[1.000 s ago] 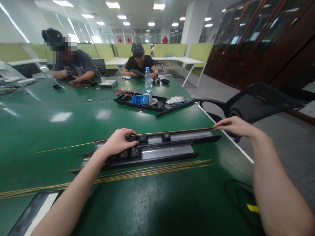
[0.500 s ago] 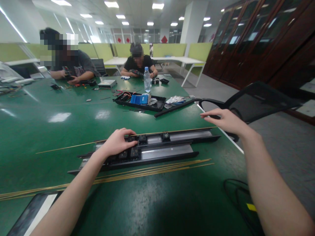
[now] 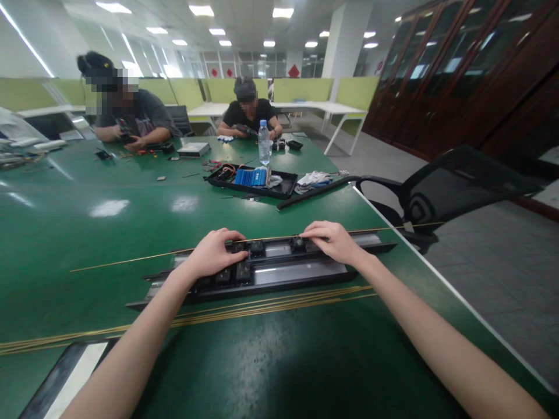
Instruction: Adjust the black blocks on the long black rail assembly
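Two black rails (image 3: 301,270) with pale metallic channels lie side by side on the table, carrying small black blocks (image 3: 257,248). A thin brass-coloured rod (image 3: 126,259) runs along the far rail and sticks out past both its ends. My left hand (image 3: 213,253) curls over the far rail at the left, thumb and fingers on either side of a black block that it partly hides. My right hand (image 3: 332,240) pinches at the rod beside another black block (image 3: 298,244); its fingertips partly hide the contact.
Several more thin rods (image 3: 279,305) lie in front of the rails. Farther back are a black tray (image 3: 286,185) with blue pieces, a water bottle (image 3: 264,144) and gloves (image 3: 313,180). Two people sit across the green table. A chair (image 3: 454,186) stands at the right edge.
My right hand has come left and down from above the right table edge to the far rail. The rod now reaches farther past the right end. My left hand stays on the rail.
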Demonstrator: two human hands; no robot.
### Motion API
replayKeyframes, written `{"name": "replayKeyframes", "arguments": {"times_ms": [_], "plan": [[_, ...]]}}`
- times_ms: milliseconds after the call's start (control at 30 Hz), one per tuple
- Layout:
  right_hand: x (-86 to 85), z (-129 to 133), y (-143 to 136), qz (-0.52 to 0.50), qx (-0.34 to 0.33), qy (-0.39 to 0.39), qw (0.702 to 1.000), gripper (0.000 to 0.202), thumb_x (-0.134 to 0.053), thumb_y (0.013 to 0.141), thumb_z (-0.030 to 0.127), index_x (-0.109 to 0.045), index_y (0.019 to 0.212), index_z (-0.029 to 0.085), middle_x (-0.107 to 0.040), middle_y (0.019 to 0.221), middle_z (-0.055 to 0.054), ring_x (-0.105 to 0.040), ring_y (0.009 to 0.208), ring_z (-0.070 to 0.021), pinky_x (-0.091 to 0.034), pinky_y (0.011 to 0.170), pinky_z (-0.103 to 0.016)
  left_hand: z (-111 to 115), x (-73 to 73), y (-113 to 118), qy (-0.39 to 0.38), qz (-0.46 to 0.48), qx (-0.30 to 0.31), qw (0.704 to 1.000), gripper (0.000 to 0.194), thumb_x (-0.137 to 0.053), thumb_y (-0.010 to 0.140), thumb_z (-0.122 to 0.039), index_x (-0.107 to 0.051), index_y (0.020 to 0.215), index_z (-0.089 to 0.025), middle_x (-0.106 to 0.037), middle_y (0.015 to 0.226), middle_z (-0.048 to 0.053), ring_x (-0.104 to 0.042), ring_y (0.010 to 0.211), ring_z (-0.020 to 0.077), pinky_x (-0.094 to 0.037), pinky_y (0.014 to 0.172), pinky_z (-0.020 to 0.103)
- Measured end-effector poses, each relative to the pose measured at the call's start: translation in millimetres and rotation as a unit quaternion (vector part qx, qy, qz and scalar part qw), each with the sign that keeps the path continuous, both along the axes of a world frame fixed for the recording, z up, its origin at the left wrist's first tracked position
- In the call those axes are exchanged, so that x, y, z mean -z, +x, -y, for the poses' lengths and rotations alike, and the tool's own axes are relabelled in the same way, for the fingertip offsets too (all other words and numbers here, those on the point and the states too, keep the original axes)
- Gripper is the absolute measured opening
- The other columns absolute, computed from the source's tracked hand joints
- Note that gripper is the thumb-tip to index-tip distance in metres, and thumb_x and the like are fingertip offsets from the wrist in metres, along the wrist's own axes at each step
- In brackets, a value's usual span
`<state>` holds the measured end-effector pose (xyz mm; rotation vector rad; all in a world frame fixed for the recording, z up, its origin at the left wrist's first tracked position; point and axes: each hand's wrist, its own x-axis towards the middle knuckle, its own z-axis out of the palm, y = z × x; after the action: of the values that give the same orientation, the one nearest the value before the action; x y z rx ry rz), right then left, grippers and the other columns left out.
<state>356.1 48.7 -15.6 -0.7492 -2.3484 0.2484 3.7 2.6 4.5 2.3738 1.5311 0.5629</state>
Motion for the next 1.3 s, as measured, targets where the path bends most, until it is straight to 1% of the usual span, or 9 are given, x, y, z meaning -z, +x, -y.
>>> {"name": "replayKeyframes", "arguments": {"times_ms": [133, 267, 400, 667, 867, 1133, 1300], "plan": [[8.8, 2, -2, -0.020, 0.021, -0.017, 0.999, 0.028, -0.053, 0.095, 0.016, -0.076, 0.105, 0.027, -0.076, 0.102, -0.004, -0.071, 0.093, -0.0212, -0.055, 0.085, -0.036, 2, -2.1, 1, -0.002, -0.001, -0.001, 1.000, 0.036, -0.066, 0.082, -0.050, -0.075, 0.103, -0.021, -0.075, 0.100, 0.007, -0.067, 0.095, 0.0259, -0.051, 0.087, 0.036], [11.3, 5, -5, -0.034, 0.039, -0.026, 0.998, 0.025, -0.054, 0.096, 0.020, -0.076, 0.105, 0.028, -0.078, 0.100, -0.003, -0.071, 0.089, -0.0216, -0.055, 0.083, -0.037, 2, -3.1, 2, -0.003, -0.004, -0.004, 1.000, 0.036, -0.066, 0.082, -0.049, -0.074, 0.104, -0.022, -0.075, 0.101, 0.007, -0.067, 0.095, 0.0262, -0.051, 0.089, 0.037], [12.0, 6, -7, -0.044, 0.045, -0.029, 0.998, 0.021, -0.057, 0.095, 0.024, -0.076, 0.103, 0.028, -0.079, 0.099, -0.003, -0.072, 0.089, -0.0218, -0.055, 0.082, -0.037, 2, -3.0, 1, -0.001, -0.004, 0.001, 1.000, 0.036, -0.066, 0.083, -0.050, -0.074, 0.104, -0.022, -0.075, 0.101, 0.006, -0.068, 0.095, 0.0258, -0.051, 0.088, 0.037], [13.5, 6, -7, -0.037, 0.066, -0.028, 0.997, 0.020, -0.060, 0.094, 0.022, -0.077, 0.102, 0.028, -0.079, 0.100, -0.002, -0.072, 0.091, -0.0226, -0.055, 0.085, -0.039, 0, 0.3, 0, 0.002, -0.018, -0.001, 1.000, 0.036, -0.065, 0.083, -0.050, -0.074, 0.104, -0.023, -0.074, 0.100, 0.006, -0.067, 0.096, 0.0263, -0.051, 0.088, 0.037], [11.7, 6, -7, -0.032, 0.069, -0.034, 0.997, 0.020, -0.060, 0.095, 0.024, -0.078, 0.103, 0.030, -0.079, 0.099, -0.002, -0.072, 0.090, -0.0228, -0.055, 0.084, -0.039, 1, -1.9, 1, 0.000, -0.034, -0.017, 0.999, 0.038, -0.063, 0.083, -0.053, -0.074, 0.107, -0.025, -0.072, 0.101, 0.006, -0.067, 0.093, 0.0259, -0.052, 0.085, 0.036], [12.9, 8, -8, -0.040, 0.075, -0.035, 0.996, 0.021, -0.058, 0.096, 0.026, -0.078, 0.103, 0.030, -0.079, 0.097, -0.003, -0.072, 0.087, -0.0224, -0.055, 0.081, -0.039, 2, -2.7, 2, 0.013, -0.059, -0.018, 0.998, 0.039, -0.061, 0.084, -0.053, -0.073, 0.108, -0.026, -0.071, 0.103, 0.007, -0.068, 0.094, 0.0263, -0.051, 0.087, 0.037], [14.3, 8, -8, -0.041, 0.079, -0.038, 0.995, 0.022, -0.057, 0.096, 0.024, -0.078, 0.104, 0.030, -0.079, 0.097, -0.002, -0.071, 0.087, -0.0223, -0.054, 0.082, -0.039, 2, -2.9, 2, 0.013, -0.053, -0.012, 0.998, 0.038, -0.062, 0.084, -0.053, -0.073, 0.107, -0.025, -0.072, 0.102, 0.006, -0.068, 0.093, 0.0259, -0.052, 0.087, 0.036]]}}
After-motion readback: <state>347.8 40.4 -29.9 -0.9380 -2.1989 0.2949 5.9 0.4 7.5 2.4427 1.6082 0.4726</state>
